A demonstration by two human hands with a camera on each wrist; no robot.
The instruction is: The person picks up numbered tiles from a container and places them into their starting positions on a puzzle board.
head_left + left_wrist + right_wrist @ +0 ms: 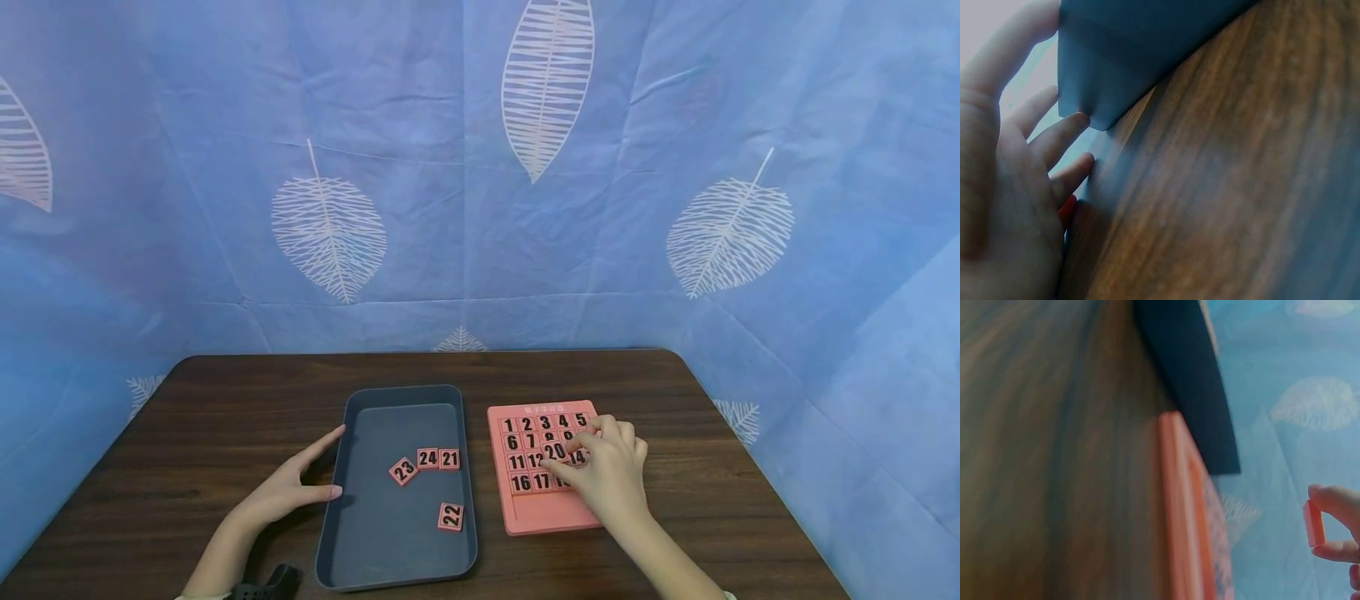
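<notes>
Above a pink number puzzle board (551, 510), my right hand (617, 467) pinches the tile marked 20 (554, 451) between thumb and finger. In the right wrist view that pink tile (1314, 524) is held edge-on, apart from the board (1180, 506). Rows of numbered tiles fill the upper part of the board; the hand hides some at the right. My left hand (281, 492) touches the left rim of a dark grey tray (330, 533) with thumb and fingers spread. The left wrist view shows those fingers against the tray's side wall (1116, 69).
Inside the tray lie tiles 23 (403, 472), 24 (427, 458), 21 (449, 459) and 22 (451, 517). Tray and board stand side by side on a dark wooden table (255, 392). A blue cloth with white leaf prints (450, 208) hangs behind.
</notes>
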